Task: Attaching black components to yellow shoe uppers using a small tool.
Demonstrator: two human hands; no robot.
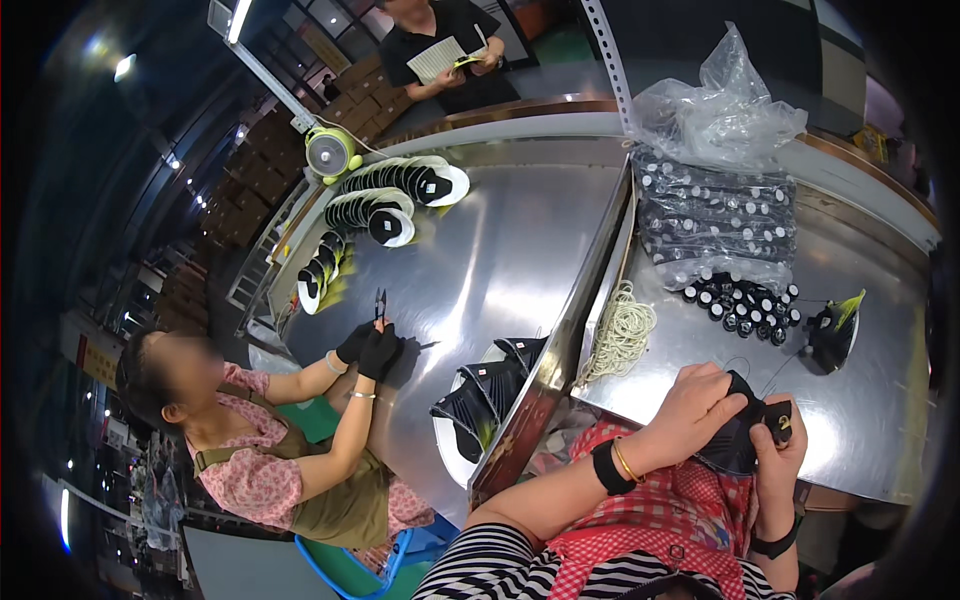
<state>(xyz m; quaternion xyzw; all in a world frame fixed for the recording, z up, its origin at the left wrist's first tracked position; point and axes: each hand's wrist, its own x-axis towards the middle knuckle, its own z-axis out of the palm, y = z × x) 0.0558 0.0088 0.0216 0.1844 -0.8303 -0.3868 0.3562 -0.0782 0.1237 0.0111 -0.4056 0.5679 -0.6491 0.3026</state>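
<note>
I hold a dark piece that looks like a shoe upper (728, 452) over the near edge of the metal table. My left hand (700, 402) is closed on its upper edge, fingers bent over the black fabric. On its other side, my right hand (778, 458) grips it, the thumb beside a small black tab with a pale mark (778, 422). A thin dark thread or lace loops above the hands. Just beyond my right hand, a black and yellow-green shoe upper (833, 335) rests on the table.
Ahead lie small black bundles with white ends (745, 308), a clear bag (715, 215) of more, and pale cords (624, 332). A raised metal divider (560, 375) borders the left table, with stacked shoe uppers (478, 400). There a gloved co-worker (375, 350) holds snips (380, 304).
</note>
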